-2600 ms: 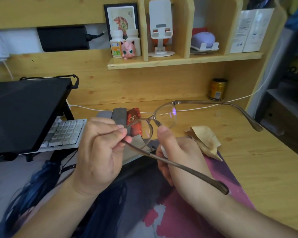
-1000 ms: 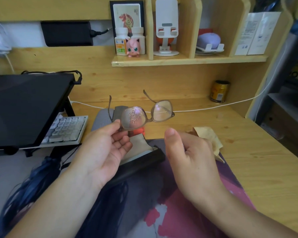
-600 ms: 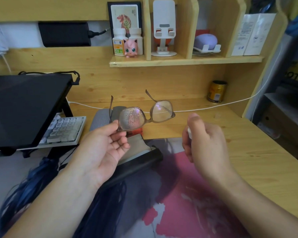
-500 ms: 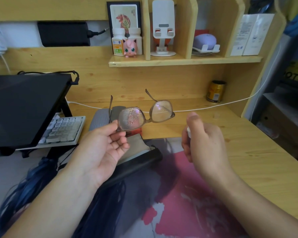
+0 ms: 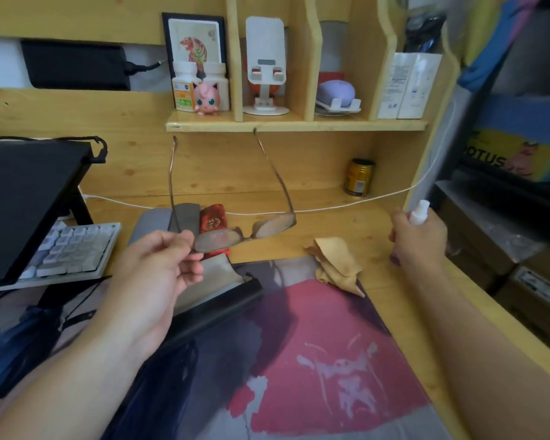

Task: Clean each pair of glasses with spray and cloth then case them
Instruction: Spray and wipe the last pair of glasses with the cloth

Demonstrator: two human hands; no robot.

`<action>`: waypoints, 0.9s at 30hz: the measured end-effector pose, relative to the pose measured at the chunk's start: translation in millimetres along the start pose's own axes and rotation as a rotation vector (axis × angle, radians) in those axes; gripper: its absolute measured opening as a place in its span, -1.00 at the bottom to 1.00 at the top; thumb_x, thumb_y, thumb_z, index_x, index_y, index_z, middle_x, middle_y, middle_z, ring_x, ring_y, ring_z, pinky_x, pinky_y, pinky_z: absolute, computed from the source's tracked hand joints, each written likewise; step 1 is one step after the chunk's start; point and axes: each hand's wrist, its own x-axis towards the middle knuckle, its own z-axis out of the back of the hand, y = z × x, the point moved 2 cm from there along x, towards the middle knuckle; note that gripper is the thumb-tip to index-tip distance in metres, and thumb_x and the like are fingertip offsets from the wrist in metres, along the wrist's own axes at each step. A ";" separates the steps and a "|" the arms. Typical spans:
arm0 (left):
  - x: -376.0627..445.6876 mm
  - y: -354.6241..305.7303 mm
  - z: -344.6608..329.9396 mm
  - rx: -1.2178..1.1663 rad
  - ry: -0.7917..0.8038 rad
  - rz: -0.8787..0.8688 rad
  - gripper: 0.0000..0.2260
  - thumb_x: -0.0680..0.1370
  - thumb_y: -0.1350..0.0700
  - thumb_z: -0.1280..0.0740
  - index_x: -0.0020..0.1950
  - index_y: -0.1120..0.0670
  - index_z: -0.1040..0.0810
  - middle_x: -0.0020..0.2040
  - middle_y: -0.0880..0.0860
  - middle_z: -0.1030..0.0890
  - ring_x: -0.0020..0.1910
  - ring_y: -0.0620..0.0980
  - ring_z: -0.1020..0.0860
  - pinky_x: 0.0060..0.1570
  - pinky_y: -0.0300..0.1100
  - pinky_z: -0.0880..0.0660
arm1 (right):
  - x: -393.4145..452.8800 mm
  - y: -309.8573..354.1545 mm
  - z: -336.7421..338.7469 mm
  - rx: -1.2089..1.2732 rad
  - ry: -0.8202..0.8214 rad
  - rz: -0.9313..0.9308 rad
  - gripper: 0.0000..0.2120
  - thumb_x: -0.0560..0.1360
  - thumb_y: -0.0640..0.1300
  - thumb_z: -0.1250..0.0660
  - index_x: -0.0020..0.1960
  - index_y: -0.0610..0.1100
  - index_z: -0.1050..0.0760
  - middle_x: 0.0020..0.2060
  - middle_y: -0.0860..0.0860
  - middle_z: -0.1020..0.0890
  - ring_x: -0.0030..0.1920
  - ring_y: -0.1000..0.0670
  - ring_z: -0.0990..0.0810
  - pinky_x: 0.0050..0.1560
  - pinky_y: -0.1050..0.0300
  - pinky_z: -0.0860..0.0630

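Pinching the glasses (image 5: 235, 235) at their left lens corner, the left hand (image 5: 159, 268) holds them up over the worktop (image 5: 331, 223), thumb on top and fingers curled beneath. The frame lies nearly flat, both temples open and pointing away toward twelve o'clock; the left lens is speckled with fine droplets.

At nine o'clock from that hand sits a white keyboard (image 5: 70, 249) under a black raised stand (image 5: 26, 198). Just beyond the glasses, toward twelve o'clock, lie a grey case (image 5: 185, 217) and a red case (image 5: 211, 220) side by side, partly hidden by the frame. Below the left hand, an open black case (image 5: 216, 306) with a pale lining rests on the printed desk mat (image 5: 315, 360).

At four o'clock from the glasses, a crumpled tan cloth (image 5: 334, 265) lies on the worktop, its lower edge overlapping the mat. A white cable (image 5: 346, 206) runs across the worktop behind it, and a gold can (image 5: 359, 177) stands at the back.

Well apart to the right, at three o'clock, the right hand (image 5: 418, 242) is wrapped around a small white spray bottle (image 5: 419, 212), whose top pokes up above the fingers, near the worktop's right edge.
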 end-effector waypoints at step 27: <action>2.2 6.6 0.5 0.085 -0.105 -0.148 -0.85 0.67 0.17 -0.30 -0.07 0.17 -0.54 -0.24 0.09 -0.56 -0.33 0.00 -0.52 -0.10 -0.08 -0.55 | -28.1 5.6 -20.3 -0.777 0.642 -0.109 -0.48 0.64 0.21 -0.11 -0.10 -0.23 -0.53 -0.31 -0.12 -0.59 -0.36 -0.08 -0.51 -0.32 0.11 -0.40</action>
